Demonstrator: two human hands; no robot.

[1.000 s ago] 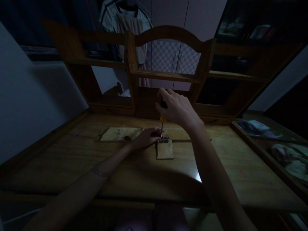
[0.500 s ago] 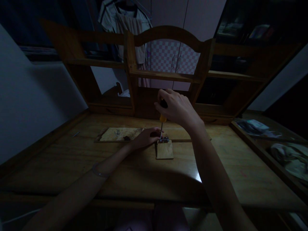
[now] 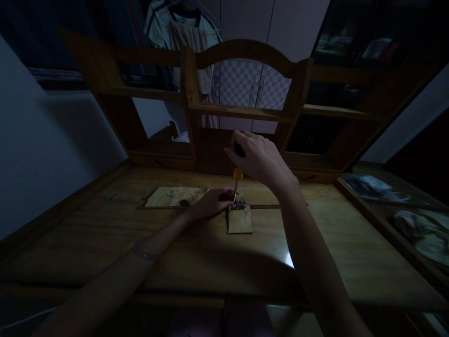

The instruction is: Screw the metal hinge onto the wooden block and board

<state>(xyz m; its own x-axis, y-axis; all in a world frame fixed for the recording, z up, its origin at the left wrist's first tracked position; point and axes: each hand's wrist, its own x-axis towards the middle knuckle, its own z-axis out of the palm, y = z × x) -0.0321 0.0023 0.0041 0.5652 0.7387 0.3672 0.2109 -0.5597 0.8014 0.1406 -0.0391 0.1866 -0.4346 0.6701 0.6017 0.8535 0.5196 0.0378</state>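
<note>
My right hand point(image 3: 257, 154) is closed around the handle of a screwdriver point(image 3: 238, 174), yellow and black, which stands nearly upright. Its shaft runs down to a small metal hinge point(image 3: 240, 205) at the top edge of a small square wooden piece point(image 3: 240, 221). My left hand point(image 3: 213, 201) is low beside the hinge, its fingers bent around the spot where the shaft tip meets the metal. What those fingertips pinch is too dark and small to make out. Behind them lies a long thin wooden board point(image 3: 175, 196) with a worn, stained left part.
The wooden desk point(image 3: 168, 262) carries a shelf unit point(image 3: 242, 111) along its back. A thin small rod point(image 3: 111, 196) lies at the left. To the right, beyond a raised edge, are plastic packets point(image 3: 373, 183) and crumpled cloth point(image 3: 424, 234).
Both hands stay at the same place, with the screwdriver still on the hinge. The right hand's grip has turned very slightly; the view has shifted a little.
</note>
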